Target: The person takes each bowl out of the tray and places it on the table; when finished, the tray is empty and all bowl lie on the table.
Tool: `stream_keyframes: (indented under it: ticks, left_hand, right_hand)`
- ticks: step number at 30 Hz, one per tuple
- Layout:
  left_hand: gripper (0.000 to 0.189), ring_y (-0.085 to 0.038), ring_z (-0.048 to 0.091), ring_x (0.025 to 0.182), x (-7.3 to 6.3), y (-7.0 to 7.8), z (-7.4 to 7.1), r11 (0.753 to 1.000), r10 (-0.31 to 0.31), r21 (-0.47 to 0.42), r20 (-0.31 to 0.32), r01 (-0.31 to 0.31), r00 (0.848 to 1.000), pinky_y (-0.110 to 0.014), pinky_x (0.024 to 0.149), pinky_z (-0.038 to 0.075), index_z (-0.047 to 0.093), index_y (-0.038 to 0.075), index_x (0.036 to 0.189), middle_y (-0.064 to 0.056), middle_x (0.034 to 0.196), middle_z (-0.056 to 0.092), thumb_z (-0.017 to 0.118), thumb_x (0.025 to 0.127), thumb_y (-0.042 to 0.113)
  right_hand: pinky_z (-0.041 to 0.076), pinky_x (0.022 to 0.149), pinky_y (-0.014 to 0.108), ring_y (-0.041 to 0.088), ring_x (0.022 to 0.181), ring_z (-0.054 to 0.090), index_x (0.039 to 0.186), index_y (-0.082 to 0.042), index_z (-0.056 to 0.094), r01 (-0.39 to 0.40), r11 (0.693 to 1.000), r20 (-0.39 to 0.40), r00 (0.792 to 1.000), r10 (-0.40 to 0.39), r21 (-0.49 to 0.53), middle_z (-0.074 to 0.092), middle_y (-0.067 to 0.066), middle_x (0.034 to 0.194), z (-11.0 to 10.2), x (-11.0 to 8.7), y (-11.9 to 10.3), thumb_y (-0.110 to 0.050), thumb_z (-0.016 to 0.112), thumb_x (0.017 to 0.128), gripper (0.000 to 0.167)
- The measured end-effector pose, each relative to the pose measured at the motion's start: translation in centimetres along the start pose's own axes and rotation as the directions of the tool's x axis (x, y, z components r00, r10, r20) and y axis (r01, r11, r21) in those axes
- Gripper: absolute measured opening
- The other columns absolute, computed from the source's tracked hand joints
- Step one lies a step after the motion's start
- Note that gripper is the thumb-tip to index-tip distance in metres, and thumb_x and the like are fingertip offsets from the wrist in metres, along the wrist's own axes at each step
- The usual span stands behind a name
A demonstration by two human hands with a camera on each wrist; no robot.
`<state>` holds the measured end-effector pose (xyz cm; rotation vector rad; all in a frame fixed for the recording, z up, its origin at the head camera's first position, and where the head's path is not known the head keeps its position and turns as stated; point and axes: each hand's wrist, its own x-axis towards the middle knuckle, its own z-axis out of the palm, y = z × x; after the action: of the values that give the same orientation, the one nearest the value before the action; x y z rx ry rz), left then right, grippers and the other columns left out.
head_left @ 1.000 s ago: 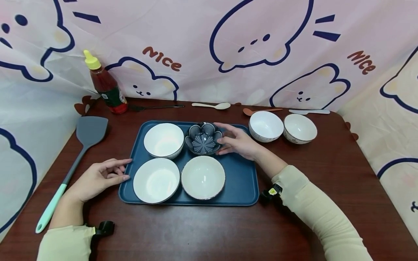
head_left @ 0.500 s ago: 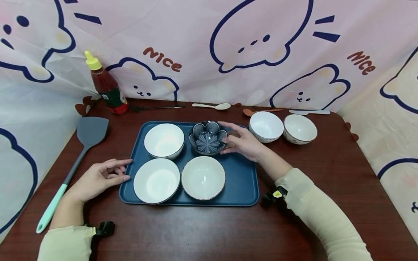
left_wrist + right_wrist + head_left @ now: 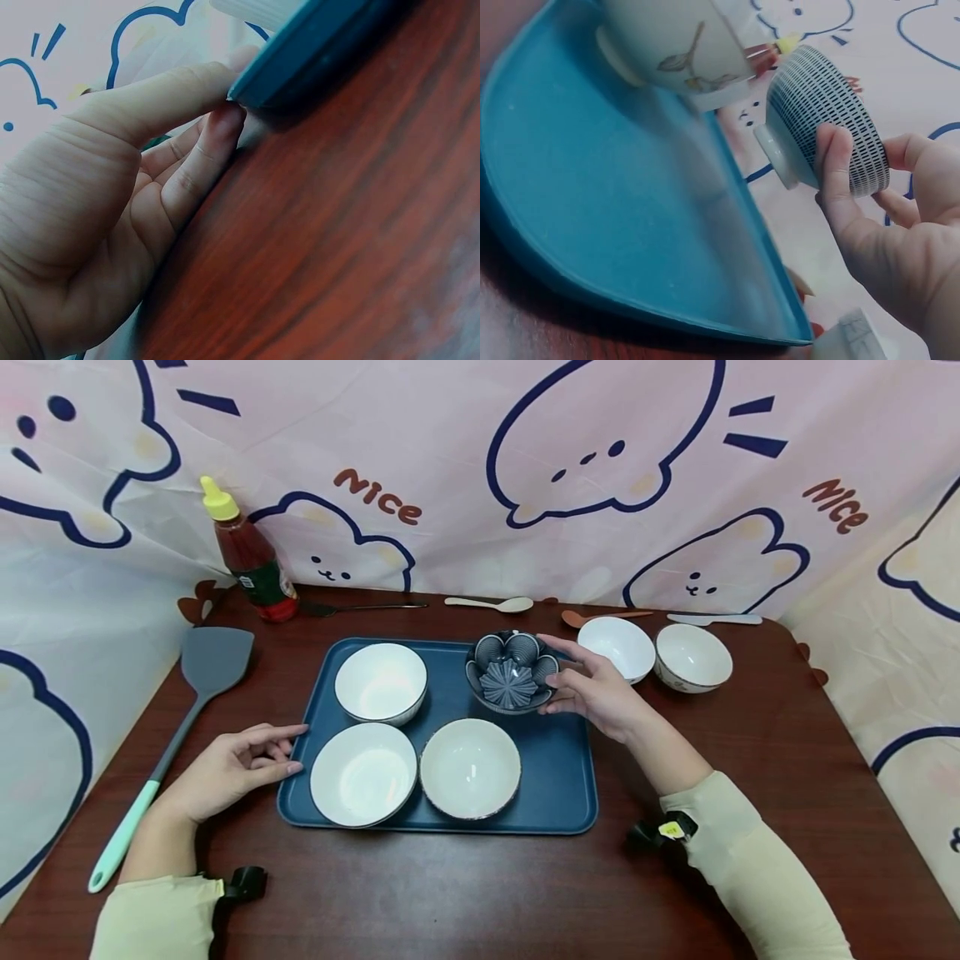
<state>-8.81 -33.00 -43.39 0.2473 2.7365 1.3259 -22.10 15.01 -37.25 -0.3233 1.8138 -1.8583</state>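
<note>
My right hand (image 3: pixel 600 697) grips a dark bowl (image 3: pixel 508 683) with a petal pattern inside, thumb and fingers on its right side. In the right wrist view its dashed outer wall and pale foot show, raised above the blue tray (image 3: pixel 558 785). My left hand (image 3: pixel 228 772) pinches the tray's left rim at the fingertips; in the left wrist view, the thumb meets the rim and another fingertip lies just below. Still on the tray are a white bowl (image 3: pixel 381 683) at back left, another white bowl (image 3: pixel 363 775) at front left, and a cream bowl (image 3: pixel 471 768) to their right.
Two more bowls, one white (image 3: pixel 618 647) and one patterned (image 3: pixel 693 657), stand right of the tray. Along the back lie a fork (image 3: pixel 367 607), a white spoon (image 3: pixel 491 604), an orange spoon (image 3: pixel 600 617) and a knife (image 3: pixel 712 619). A sauce bottle (image 3: pixel 258 568) and a spatula (image 3: pixel 198 693) occupy the left.
My right hand has carried the dark bowl to the right, away from the back-left white bowl, and raised it. My left hand has stayed at the tray's rim.
</note>
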Motion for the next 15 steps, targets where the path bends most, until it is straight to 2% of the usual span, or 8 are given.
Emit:
stream_keyframes:
  ticks: [7, 13, 15]
  left_hand:
    - [0.046, -0.008, 0.060, 0.083, 0.0, -0.2, 0.0, 1.000, 0.007, 0.004, -0.002, -0.007, 1.000, -0.017, 0.069, 0.053, 0.060, 0.008, 0.136, -0.005, 0.099, 0.060, 0.073, 0.092, 0.018]
    - [0.047, -0.009, 0.060, 0.084, 0.0, -0.2, 0.1, 1.000, 0.003, 0.000, 0.002, -0.003, 1.000, -0.018, 0.069, 0.054, 0.060, 0.008, 0.136, -0.006, 0.099, 0.060, 0.073, 0.092, 0.019]
    - [0.047, -0.009, 0.060, 0.084, 0.0, -0.2, 0.1, 1.000, -0.002, 0.006, 0.001, 0.002, 1.000, -0.018, 0.069, 0.054, 0.060, 0.008, 0.136, -0.006, 0.099, 0.060, 0.073, 0.092, 0.020]
  right_hand:
    - [0.060, 0.079, 0.034, 0.023, 0.084, 0.073, 0.155, -0.026, 0.036, -0.003, 0.999, -0.022, 1.000, 0.002, -0.038, 0.050, 0.014, 0.121, -0.9, -2.1, -0.7, -0.005, 0.051, 0.100, 0.060]
    - [0.061, 0.079, 0.037, 0.022, 0.083, 0.073, 0.155, -0.023, 0.035, -0.010, 0.999, -0.022, 1.000, 0.009, -0.052, 0.055, 0.012, 0.111, -2.1, -3.8, -0.8, -0.004, 0.051, 0.101, 0.060]
    - [0.061, 0.079, 0.038, 0.021, 0.083, 0.073, 0.156, -0.022, 0.034, -0.013, 0.999, -0.018, 1.000, 0.012, -0.052, 0.056, 0.012, 0.115, -2.5, -4.3, -0.7, -0.004, 0.051, 0.101, 0.060]
